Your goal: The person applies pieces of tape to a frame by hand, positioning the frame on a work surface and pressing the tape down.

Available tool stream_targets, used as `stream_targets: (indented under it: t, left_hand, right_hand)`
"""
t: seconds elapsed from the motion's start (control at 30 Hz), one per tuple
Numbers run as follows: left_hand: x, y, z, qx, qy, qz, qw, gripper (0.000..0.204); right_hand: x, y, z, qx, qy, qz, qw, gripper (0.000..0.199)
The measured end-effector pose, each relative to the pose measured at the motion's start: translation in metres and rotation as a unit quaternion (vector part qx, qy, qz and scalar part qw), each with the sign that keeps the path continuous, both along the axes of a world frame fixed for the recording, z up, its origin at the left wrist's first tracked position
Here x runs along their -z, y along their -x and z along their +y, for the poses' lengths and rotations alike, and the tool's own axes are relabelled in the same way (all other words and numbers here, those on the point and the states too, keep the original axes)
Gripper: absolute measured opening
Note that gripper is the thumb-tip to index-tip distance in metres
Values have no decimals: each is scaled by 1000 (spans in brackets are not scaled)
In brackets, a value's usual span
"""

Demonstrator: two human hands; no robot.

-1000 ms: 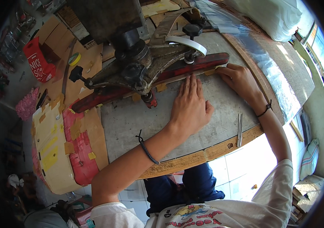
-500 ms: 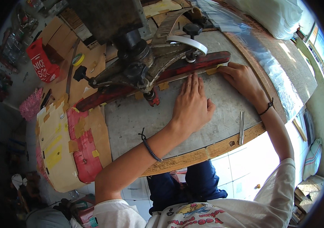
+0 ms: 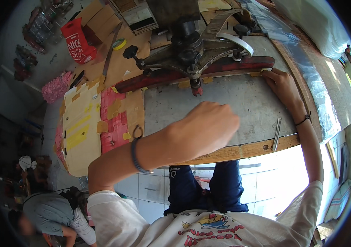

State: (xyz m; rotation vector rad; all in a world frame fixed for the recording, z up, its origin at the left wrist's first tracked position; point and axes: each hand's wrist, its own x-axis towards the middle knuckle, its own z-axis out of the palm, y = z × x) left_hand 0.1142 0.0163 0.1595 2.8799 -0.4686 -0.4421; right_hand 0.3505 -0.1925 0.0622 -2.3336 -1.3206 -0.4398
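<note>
My left hand (image 3: 208, 129) hovers blurred above the grey metal tabletop (image 3: 245, 103), fingers curled under; whatever may be inside them is hidden. My right hand (image 3: 282, 84) rests on the tabletop at the right end of a long red bar (image 3: 225, 68), its fingertips touching a small yellow tab at the bar's end. The red bar belongs to a dark, heavy machine (image 3: 188, 45) standing at the far side of the table.
A thin metal strip (image 3: 277, 133) lies near the wooden front edge (image 3: 241, 151). Taped cardboard panels (image 3: 81, 127) hang off the left. Beyond are a red bag (image 3: 76, 41), a yellow tape roll (image 3: 120, 43) and boxes. Clear plastic sheeting (image 3: 307, 61) covers the right. Another person (image 3: 48, 214) crouches at lower left.
My left hand, which lay flat on the tabletop by the red bar, has lifted and pulled back toward me with its fingers curled. My right hand stays at the bar's end.
</note>
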Motion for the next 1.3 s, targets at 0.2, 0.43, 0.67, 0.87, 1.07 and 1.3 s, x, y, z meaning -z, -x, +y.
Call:
stream_targets:
  t: [0.2,0.43,0.67,0.87,1.07,1.3]
  left_hand:
    - [4,35,93,-297,-114,2,948,40]
    - [81,25,122,-270,-96,-193,938,46]
    - [93,24,129,-222,-59,-285,931,44]
    - [88,25,128,-246,-68,-253,933,42]
    - [91,26,132,-246,-68,-256,932,38]
    - [93,26,133,-248,-57,-258,932,31]
  right_hand:
    - [-1,4,2,-2,-13,-11,1000,18]
    - [-8,6,0,5,22,-7,1000,20]
    - [-9,9,-2,10,48,-10,999,21]
    - [-11,12,2,22,56,6,998,22]
    - [-6,10,3,15,41,7,999,22]
    - [-8,11,2,19,41,19,999,22]
